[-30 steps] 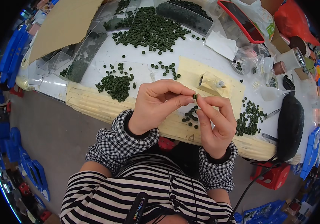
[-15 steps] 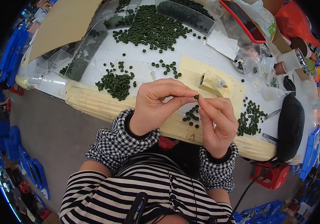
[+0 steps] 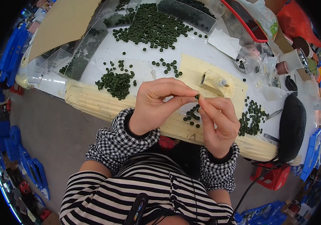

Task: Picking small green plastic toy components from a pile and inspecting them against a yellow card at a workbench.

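Over the desk [image 3: 108, 48], the left hand [image 3: 160, 101] pinches a small dark green disc [image 3: 197, 96]; the right hand [image 3: 220, 122] meets it, grip unclear. Probably light, firm, slippery; best held by its rim.

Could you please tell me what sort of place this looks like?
Probably a workshop or small factory: heaps of small dark green pieces lie on a worktable, clear plastic trays hold more, and blue plastic bins show at both sides.

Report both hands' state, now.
Left hand: closed, pinching a small dark green piece.
Right hand: close by the piece; whether it grips cannot be told.
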`<action>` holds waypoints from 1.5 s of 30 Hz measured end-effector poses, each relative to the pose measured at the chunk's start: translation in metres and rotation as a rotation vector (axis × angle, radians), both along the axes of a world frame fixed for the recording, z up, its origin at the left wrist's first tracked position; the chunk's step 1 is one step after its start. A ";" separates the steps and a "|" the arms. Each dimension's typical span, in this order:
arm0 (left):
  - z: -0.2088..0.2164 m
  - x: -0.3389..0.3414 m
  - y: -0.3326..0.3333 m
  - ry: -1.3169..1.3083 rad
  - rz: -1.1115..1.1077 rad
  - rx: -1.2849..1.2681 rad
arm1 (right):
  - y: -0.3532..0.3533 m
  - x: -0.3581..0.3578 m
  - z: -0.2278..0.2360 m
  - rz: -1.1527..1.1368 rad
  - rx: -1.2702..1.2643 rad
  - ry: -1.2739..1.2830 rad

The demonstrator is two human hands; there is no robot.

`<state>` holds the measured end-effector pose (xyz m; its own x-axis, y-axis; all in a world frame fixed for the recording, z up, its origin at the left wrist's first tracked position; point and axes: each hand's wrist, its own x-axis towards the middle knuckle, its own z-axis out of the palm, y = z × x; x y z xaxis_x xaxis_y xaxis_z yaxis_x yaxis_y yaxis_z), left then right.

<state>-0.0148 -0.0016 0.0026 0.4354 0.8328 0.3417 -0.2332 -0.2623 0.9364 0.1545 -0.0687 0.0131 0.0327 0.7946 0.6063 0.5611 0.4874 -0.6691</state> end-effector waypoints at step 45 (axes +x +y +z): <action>0.003 0.004 0.005 -0.279 -0.329 -0.721 | 0.019 0.032 0.014 -0.407 -0.009 -0.209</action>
<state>-0.0104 0.0030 0.0051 0.6732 0.7334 -0.0948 -0.4407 0.5007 0.7450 0.1862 -0.0493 0.0275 0.2213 0.7475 0.6263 0.8290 0.1941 -0.5245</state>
